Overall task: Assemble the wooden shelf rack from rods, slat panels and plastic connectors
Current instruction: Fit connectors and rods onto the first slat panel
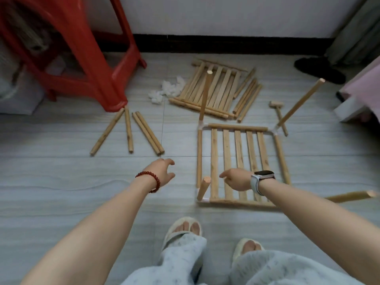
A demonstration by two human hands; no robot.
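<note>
A partly built shelf frame lies flat on the floor, its slat panel edged by rods joined with white plastic connectors. Upright rods stand from its corners: a far-left rod, a far-right rod, a near-left rod and a near-right rod. My left hand hovers above the floor, left of the frame, fingers loosely spread and holding nothing. My right hand is over the slats beside the near-left rod; its fingers are hidden.
Several loose rods lie on the tiles to the left. A second slat panel with more rods lies farther back beside white packing foam. A small wooden mallet lies right of it. A red plastic stool stands at back left.
</note>
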